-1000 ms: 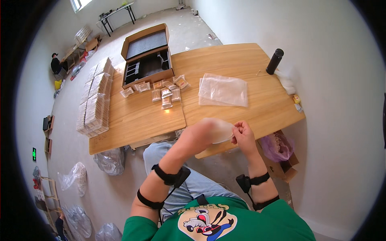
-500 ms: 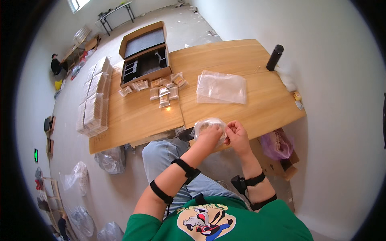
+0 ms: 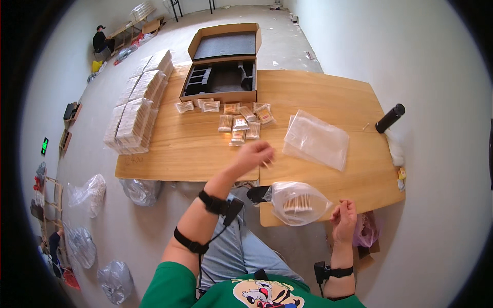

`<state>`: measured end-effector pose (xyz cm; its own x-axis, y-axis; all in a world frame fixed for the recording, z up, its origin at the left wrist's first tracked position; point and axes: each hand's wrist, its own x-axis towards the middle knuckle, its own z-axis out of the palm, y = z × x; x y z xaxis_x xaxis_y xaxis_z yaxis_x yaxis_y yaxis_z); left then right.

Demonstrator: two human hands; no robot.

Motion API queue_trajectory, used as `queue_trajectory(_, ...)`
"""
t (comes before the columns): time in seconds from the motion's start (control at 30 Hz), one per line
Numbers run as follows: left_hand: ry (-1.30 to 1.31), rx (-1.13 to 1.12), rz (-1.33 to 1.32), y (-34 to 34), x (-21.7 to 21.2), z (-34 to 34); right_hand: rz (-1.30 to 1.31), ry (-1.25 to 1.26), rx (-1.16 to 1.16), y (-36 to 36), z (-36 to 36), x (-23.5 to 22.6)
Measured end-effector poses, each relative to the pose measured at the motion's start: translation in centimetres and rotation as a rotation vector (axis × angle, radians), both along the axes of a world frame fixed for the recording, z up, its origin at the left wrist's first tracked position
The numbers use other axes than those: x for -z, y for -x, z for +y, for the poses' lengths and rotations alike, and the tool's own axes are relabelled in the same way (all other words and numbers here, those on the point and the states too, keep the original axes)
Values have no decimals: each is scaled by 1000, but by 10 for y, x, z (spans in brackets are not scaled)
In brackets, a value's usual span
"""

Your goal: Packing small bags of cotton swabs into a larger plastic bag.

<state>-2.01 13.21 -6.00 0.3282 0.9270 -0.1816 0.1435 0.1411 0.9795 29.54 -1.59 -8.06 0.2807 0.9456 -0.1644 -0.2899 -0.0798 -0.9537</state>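
A clear plastic bag [image 3: 317, 197] with a row of thin cotton swabs [image 3: 297, 203] inside lies at the table's near edge. My right hand [image 3: 344, 220] is beside its pointed right corner, fingers curled and pinched on the film there. Up and to the left of the bag, my left hand [image 3: 255, 155] hovers over the tabletop, slightly blurred. Its fingers are closed, and a short pale stick, seemingly a cotton swab [image 3: 266, 165], pokes out below them. Just beyond that hand sit several small packs of swabs [image 3: 239, 123].
Flat clear bags [image 3: 318, 138] lie right of centre on the wooden table [image 3: 205, 164]. Behind the packs stands an open cardboard box [image 3: 221, 95] with black foam. Stacked wrapped bundles [image 3: 136, 120] line the left side. A black bottle [image 3: 390, 118] stands at the right edge.
My left hand has left the bag and moved up and left over the table. The bag now shows spread out, with my right hand at its corner, farther right. The view has shifted.
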Motion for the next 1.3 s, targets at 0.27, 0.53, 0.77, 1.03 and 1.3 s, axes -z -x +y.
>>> queue_trajectory(0.27,-148,-432,1108,47,118,76,-94,149,92,-1,-4,30)
queue_trajectory(0.53,510,-419,-116,83,95,35,-167,124,135,-9,-6,21)
queue_trajectory(0.77,406,272,-510,42,-34,-61,-470,-363,-211,31,16,-53)
queue_trajectory(1.03,194,263,-248,-35,-52,-100,-686,-403,-534,52,4,-97)
queue_trajectory(1.3,-278,-183,467,-60,12,-141,-1281,-657,-621,61,9,-68)
